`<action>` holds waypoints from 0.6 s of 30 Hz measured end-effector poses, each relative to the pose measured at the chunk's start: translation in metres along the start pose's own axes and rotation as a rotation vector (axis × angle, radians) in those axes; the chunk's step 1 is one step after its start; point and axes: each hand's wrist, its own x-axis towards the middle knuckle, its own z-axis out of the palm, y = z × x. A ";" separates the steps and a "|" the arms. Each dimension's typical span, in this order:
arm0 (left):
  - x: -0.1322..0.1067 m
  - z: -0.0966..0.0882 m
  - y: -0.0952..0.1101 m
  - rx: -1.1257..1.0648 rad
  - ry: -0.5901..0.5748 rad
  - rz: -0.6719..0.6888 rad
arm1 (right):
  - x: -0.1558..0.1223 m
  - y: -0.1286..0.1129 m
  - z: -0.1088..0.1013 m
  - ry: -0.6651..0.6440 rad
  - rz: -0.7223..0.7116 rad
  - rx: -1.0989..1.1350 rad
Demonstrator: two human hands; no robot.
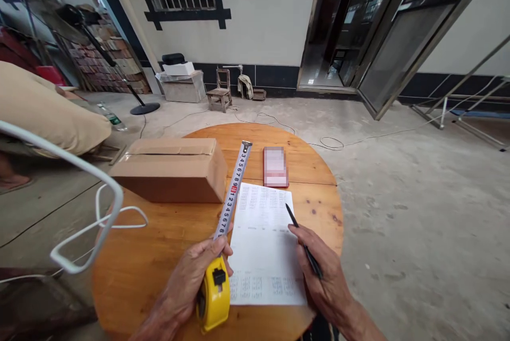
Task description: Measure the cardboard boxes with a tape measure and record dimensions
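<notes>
My left hand (191, 272) is closed around a yellow tape measure (216, 293), its thumb lying by the pulled-out blade (235, 187). The blade slants up and away, its metal hook above the table's far half. In my right hand (324, 269) is a black pen (294, 215), its tip pointing away over the right edge of a white sheet of paper (261, 250). Rows of small marks cover the top and bottom of the sheet. Left of the blade sits a closed cardboard box (175, 173). Just beyond the paper lies a phone (275, 167) with a red edge.
Everything rests on a round wooden table (131, 261). A white bent tube (113, 192) reaches in from the left, near a person's beige-clothed leg (51, 102). Farther off are a small chair (220, 91), a fan stand (144, 108), cables on the floor and an open door (418, 33).
</notes>
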 end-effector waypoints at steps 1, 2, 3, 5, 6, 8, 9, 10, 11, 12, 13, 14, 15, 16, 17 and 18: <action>0.000 0.001 -0.001 0.004 0.005 -0.007 | -0.002 0.001 0.003 -0.007 -0.003 -0.015; 0.000 0.003 -0.003 0.004 0.008 -0.013 | -0.003 0.001 0.005 -0.010 0.002 -0.026; -0.001 0.004 -0.005 0.002 0.011 -0.017 | -0.005 0.001 0.005 -0.012 0.005 -0.035; -0.003 0.006 -0.008 -0.009 0.008 -0.021 | -0.009 0.002 0.002 -0.014 0.003 -0.054; -0.004 0.007 -0.010 -0.017 0.005 -0.024 | -0.011 0.002 0.000 -0.016 -0.002 -0.065; -0.007 0.010 -0.013 -0.035 -0.010 -0.038 | -0.015 0.003 -0.005 -0.018 -0.011 -0.088; -0.008 0.011 -0.015 -0.046 -0.019 -0.047 | -0.016 0.003 -0.006 -0.013 -0.015 -0.096; -0.009 0.012 -0.016 -0.056 -0.031 -0.055 | -0.017 0.004 -0.008 -0.008 -0.019 -0.101; -0.010 0.013 -0.016 -0.067 -0.041 -0.060 | -0.018 0.006 -0.009 -0.003 -0.026 -0.101; -0.011 0.014 -0.017 -0.076 -0.051 -0.060 | -0.019 0.007 -0.010 0.004 -0.035 -0.098; -0.011 0.015 -0.016 -0.085 -0.056 -0.054 | -0.019 0.008 -0.012 0.013 -0.044 -0.093; -0.011 0.015 -0.015 -0.094 -0.062 -0.045 | -0.019 0.009 -0.014 0.025 -0.047 -0.086; -0.011 0.015 -0.014 -0.099 -0.068 -0.039 | -0.018 0.009 -0.016 0.040 -0.042 -0.075; -0.011 0.014 -0.012 -0.101 -0.076 -0.033 | -0.017 0.009 -0.020 0.054 -0.027 -0.059; -0.011 0.013 -0.010 -0.100 -0.085 -0.026 | -0.015 0.007 -0.023 0.068 -0.005 -0.037; -0.011 0.012 -0.008 -0.098 -0.093 -0.020 | -0.013 0.004 -0.027 0.083 0.020 -0.009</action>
